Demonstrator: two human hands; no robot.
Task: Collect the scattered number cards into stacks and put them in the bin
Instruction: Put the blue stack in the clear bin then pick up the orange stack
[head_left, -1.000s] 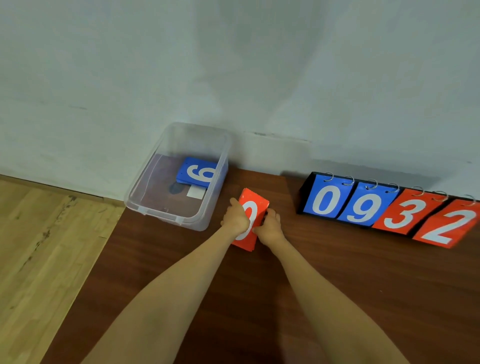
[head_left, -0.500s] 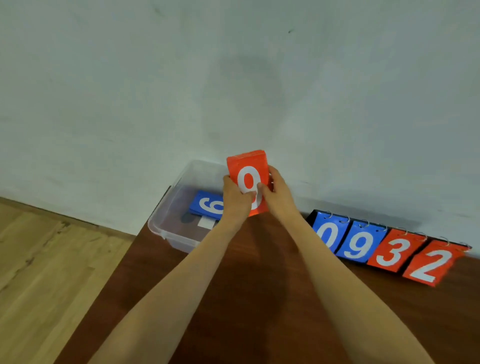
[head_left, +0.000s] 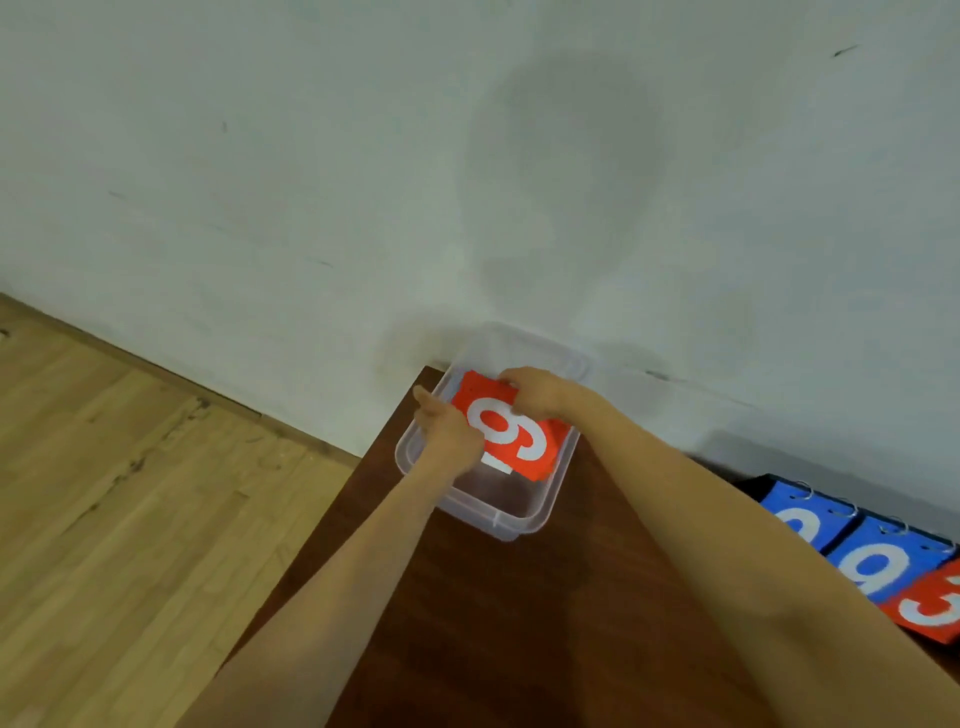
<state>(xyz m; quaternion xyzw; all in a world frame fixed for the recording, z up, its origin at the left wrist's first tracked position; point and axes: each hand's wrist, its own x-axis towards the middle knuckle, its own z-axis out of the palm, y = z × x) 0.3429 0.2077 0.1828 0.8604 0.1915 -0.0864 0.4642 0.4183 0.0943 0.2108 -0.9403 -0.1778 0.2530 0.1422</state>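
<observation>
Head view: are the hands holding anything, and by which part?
Both hold the red number cards at the clear bin: the left hand grips the left edge, the right hand the far edge.

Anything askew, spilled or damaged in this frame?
Nothing spilled or damaged. The red card stack is skewed against the clear bin walls, but the left hand and right hand both grip it.
</observation>
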